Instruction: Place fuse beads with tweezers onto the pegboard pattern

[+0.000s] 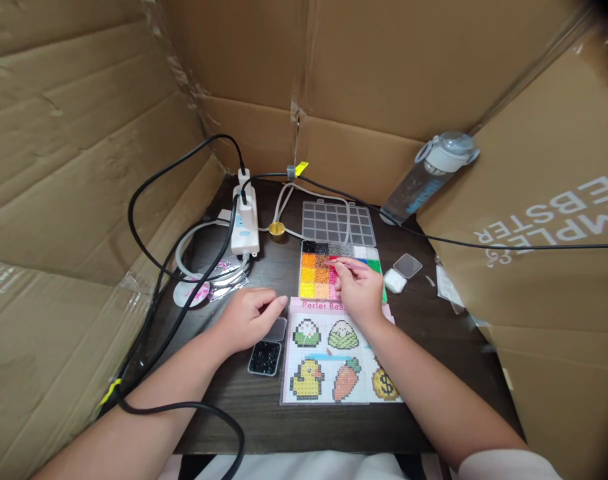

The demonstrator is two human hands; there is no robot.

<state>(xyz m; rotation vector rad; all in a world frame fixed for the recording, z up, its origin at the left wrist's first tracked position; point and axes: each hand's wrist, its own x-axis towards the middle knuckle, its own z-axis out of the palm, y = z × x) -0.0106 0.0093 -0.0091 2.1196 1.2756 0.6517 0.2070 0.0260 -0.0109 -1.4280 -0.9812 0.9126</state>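
My right hand pinches slender pink tweezers over the bead box, their tips at the brown and red compartments. The box holds small beads sorted by colour, and its gridded clear lid lies folded back. My left hand rests closed on the table, thumb along the curled fingers, with nothing visible in it. Beside it, a small open case of black pieces sits left of the pattern sheet, printed with a duck, a carrot and other pixel figures. My right forearm hides part of the sheet.
A white power strip and looping black cables occupy the left side. A small gold dish stands behind. To the right are an open case of white pieces and a water bottle. Cardboard walls surround the table.
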